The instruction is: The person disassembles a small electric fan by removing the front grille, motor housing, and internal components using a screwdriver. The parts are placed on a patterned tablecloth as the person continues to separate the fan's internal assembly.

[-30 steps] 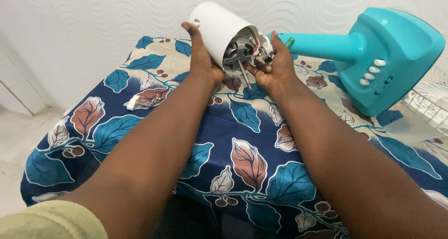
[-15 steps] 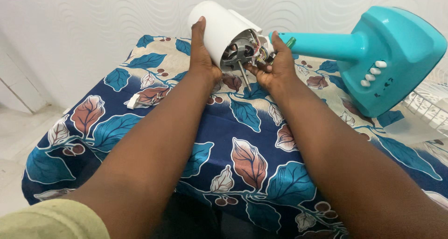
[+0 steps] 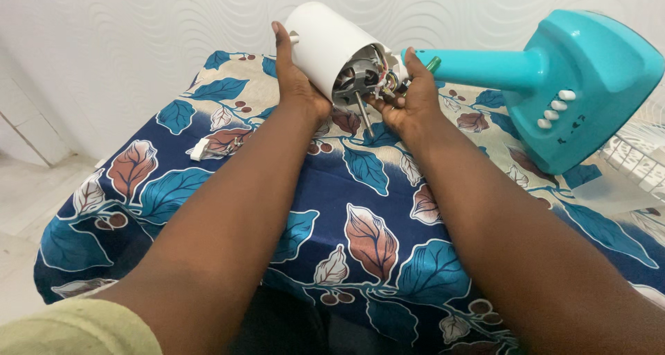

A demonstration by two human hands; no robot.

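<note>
White housing: a white, smooth plastic cylinder (image 3: 324, 40), the motor cover of a table fan, is held tilted above the far edge of the table, its open end turned toward the camera and lower right.
Motor: grey metal motor parts with coloured wires (image 3: 361, 74) show inside the open end, and a thin metal shaft (image 3: 363, 114) sticks out down toward the cloth.
Left hand: the left hand (image 3: 299, 78) lies flat and open against the left flank of the white housing, fingers stretched up along its wall, palm pressing it; it braces the cover rather than wrapping it.
Right hand: the right hand (image 3: 410, 95) is half curled at the right rim of the open end, thumb up against the turquoise neck, fingertips pinched in among the wires beside the shaft; what exactly they grip is too small to tell.
Fan body: a turquoise plastic neck (image 3: 478, 65) runs right from the housing to a turquoise wedge-shaped base (image 3: 589, 78) with a row of white push buttons (image 3: 556, 104), raised off the table.
Table: a cloth of dark blue with teal and rust-brown leaves (image 3: 360, 189) covers it.
Small part: a small white plastic piece (image 3: 200, 149) lies on the cloth, well left of the hands.
Right edge: a white wire grille (image 3: 641, 157) rests beside the base.
</note>
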